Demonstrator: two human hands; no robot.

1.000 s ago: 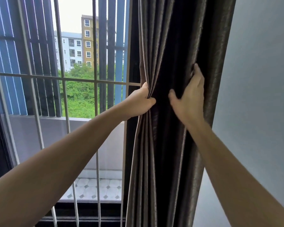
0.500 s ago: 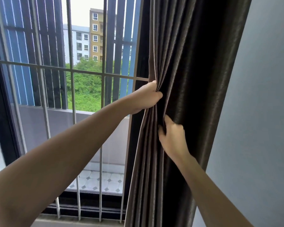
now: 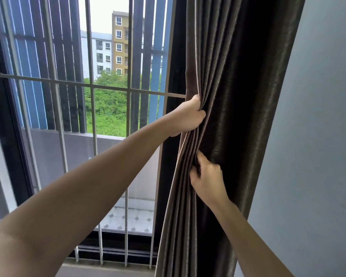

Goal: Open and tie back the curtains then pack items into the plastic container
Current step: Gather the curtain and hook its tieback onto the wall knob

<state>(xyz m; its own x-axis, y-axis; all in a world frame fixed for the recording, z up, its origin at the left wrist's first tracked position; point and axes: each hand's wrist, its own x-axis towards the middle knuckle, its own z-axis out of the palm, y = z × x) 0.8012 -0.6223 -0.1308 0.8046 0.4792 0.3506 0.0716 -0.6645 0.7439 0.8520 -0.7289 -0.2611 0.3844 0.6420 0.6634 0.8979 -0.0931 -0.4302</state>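
Right hand (image 3: pixel 208 180) dropped since a second ago, now just below the left hand (image 3: pixel 188 118). Window bars (image 3: pixel 92 84) left of both. Left fingers clamped on the brown curtain (image 3: pixel 238 86) edge; right fingers pinching its folds beneath. Curtain bunched rightward of the fingers, beside the grey wall (image 3: pixel 318 136).

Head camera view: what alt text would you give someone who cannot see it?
A person's left hand grips the folds of a dark brown curtain bunched at the right of a barred window, while the right hand pinches them lower down. Greenery and apartment blocks show outside.
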